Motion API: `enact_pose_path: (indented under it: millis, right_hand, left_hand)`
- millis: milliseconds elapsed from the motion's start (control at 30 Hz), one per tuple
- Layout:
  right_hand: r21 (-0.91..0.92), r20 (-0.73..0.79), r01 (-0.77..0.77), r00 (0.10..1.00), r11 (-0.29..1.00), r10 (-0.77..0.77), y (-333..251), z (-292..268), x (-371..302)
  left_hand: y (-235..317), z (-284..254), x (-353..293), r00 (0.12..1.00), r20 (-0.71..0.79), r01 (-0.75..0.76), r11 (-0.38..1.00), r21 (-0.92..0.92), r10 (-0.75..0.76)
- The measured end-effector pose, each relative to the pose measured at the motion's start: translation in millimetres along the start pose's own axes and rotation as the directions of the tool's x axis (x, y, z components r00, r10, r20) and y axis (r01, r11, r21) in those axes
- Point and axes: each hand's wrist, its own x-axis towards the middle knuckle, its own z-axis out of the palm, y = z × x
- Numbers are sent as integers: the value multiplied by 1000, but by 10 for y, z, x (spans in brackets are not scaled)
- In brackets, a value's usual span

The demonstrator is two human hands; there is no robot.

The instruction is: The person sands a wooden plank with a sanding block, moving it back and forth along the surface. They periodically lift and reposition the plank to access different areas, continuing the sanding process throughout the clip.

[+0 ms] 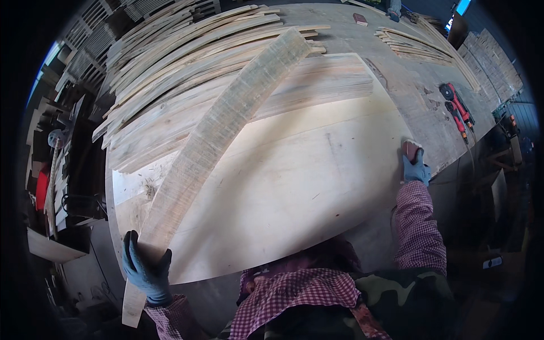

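A long wooden plank [221, 130] slants across the worktop, its near end jutting past the front edge at the lower left. My left hand [147, 275], in a blue-grey work glove, grips the plank near that end, with fingers along one side and thumb on the other. On the right, my gloved right hand [416, 169] closes on a small reddish-brown block [410, 148], which looks like a sanding block, at the right edge of a pale plywood sheet [300, 170]. The plank lies over this sheet and over several boards behind it.
Stacked wooden boards [187, 62] cover the far left of the table [351, 42]. Two red-and-black power tools [458, 110] lie at the right, with a cord off the edge. Another reddish block [360, 19] and thin strips [413, 45] lie far back. Wood shavings [149, 188] sit near the plank.
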Motion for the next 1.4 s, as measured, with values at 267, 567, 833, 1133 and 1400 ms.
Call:
enact_pose_path:
  millis: [267, 567, 833, 1133, 1400]
  right_hand:
    - [-74, -136, 485, 860, 871, -491, -824, 599, -1367]
    - [290, -252, 874, 462, 389, -851, -2043, 533, -2978]
    - [-28, -6, 534, 845, 845, -534, -24, 447, -1650]
    - [140, 247, 967, 175, 214, -953, -2377, 726, -4063]
    - [178, -168, 934, 338, 308, -926, -2500, 618, -3032]
  left_hand:
    - [-95, 48, -128, 999, -9, 38, 998, -44, -38]
    - [-43, -24, -129, 999, -53, -5, 1000, 6, 5]
    - [-78, -18, -144, 993, -69, 88, 993, -74, -93]
    - [-268, -272, -369, 976, -105, 196, 979, 56, -189]
    - [-402, -384, -489, 966, -159, 219, 972, 85, -204]
